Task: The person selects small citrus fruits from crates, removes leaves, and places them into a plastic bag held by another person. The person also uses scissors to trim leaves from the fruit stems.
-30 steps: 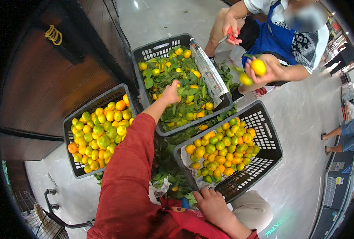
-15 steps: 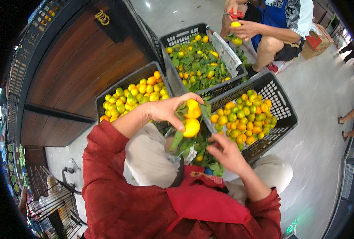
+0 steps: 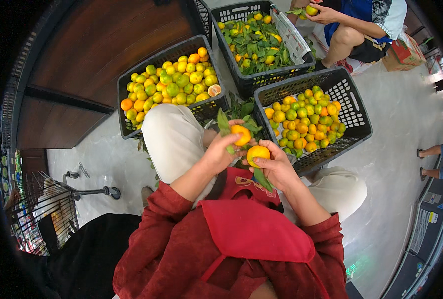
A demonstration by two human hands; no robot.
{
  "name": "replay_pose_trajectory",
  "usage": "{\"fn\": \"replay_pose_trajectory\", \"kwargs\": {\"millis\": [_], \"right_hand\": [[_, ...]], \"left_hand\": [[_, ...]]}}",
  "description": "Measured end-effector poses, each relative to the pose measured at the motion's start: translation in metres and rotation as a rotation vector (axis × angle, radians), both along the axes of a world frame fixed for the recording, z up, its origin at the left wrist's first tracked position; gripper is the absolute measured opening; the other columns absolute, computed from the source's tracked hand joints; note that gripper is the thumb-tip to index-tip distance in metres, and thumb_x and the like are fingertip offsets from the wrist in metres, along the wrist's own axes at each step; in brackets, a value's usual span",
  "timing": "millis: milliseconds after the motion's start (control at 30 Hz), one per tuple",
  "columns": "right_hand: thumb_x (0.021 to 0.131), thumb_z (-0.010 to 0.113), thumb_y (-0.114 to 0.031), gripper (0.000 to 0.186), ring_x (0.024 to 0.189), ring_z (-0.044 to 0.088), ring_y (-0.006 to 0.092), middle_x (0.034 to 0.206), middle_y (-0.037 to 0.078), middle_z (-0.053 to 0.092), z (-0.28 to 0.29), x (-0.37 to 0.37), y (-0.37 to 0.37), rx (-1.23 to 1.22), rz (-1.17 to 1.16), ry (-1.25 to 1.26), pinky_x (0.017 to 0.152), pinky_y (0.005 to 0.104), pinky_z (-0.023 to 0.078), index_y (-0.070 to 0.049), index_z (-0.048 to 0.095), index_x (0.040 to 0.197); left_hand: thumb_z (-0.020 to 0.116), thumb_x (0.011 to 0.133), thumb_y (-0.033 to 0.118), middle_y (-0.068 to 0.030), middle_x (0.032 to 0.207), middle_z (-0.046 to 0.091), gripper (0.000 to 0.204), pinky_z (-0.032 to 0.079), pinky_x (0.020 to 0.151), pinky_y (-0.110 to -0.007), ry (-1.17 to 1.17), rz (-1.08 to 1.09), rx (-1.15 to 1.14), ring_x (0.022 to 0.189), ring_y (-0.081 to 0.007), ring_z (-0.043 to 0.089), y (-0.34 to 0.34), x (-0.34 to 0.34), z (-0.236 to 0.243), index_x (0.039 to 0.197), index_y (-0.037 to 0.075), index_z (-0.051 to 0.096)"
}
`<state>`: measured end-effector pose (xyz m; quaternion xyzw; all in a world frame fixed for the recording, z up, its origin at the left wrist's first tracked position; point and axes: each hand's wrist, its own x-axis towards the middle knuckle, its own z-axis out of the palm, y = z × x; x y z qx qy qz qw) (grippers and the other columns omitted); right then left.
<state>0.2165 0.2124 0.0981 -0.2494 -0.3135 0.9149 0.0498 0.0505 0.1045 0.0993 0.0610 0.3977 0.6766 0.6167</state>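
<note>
My left hand (image 3: 220, 149) grips an orange mandarin (image 3: 241, 133) with green leaves on its stem, above my lap. Just to its right, my right hand (image 3: 277, 167) is closed on a second mandarin (image 3: 257, 153), yellow-orange, with a leaf hanging below it. Just beyond my hands, a black crate of loose mandarins (image 3: 361, 117) sits at the right. Another crate of mandarins (image 3: 127, 130) stands at the left, one fruit in it showing cut flesh. Between and behind them, a third crate (image 3: 244, 78) holds leafy mandarins, with loose foliage (image 3: 241, 108) in the gap below.
A co-worker (image 3: 351, 37) sits at the upper right holding a fruit, beside a cardboard box (image 3: 402, 56). A wooden panel (image 3: 72, 55) stands at the left, a wire cart (image 3: 42, 209) at the lower left, a bystander's legs (image 3: 433, 164) and a metal unit (image 3: 425, 224) at the right.
My left hand has drawn back from the leafy crate with mandarins and moved lower. My right hand has risen and taken hold of a mandarin beside it. The view has shifted.
</note>
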Motion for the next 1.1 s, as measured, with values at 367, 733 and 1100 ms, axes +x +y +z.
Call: {"fn": "replay_pose_trajectory", "kwargs": {"millis": [367,733,1100], "right_hand": [[0.082,0.061,0.005,0.063,0.103,0.061,0.0233,0.118,0.006,0.055,-0.015,0.005,-0.005,0.338,-0.113,0.043,0.079,0.0290,0.053,-0.006,0.036,0.138],[0.089,0.058,-0.008,0.060,0.096,0.063,0.0255,0.130,0.013,0.051,-0.019,0.007,-0.004,0.010,-0.121,-0.011,0.065,0.0274,0.049,-0.010,0.027,0.141],[0.076,0.067,0.001,0.056,0.110,0.051,0.0229,0.123,0.011,0.049,-0.029,0.009,-0.007,1.222,-0.068,-0.144,0.093,0.0299,0.042,0.000,0.043,0.127]], "left_hand": [[0.066,0.084,0.020,-0.0025,0.105,0.057,0.037,0.050,0.072,-0.034,0.229,0.072,-0.240,0.086,-0.0161,0.058,-0.009,0.006,-0.025,0.115,0.012,0.048],[0.062,0.089,0.018,-0.0055,0.102,0.062,0.029,0.052,0.069,-0.034,-0.029,-0.079,-0.322,0.087,-0.0151,0.061,-0.018,0.006,-0.037,0.114,0.007,0.056],[0.054,0.095,0.033,-0.0063,0.102,0.061,0.039,0.044,0.080,-0.027,0.432,-0.233,-0.198,0.091,-0.0121,0.054,-0.013,0.030,-0.045,0.116,0.000,0.057]]}}
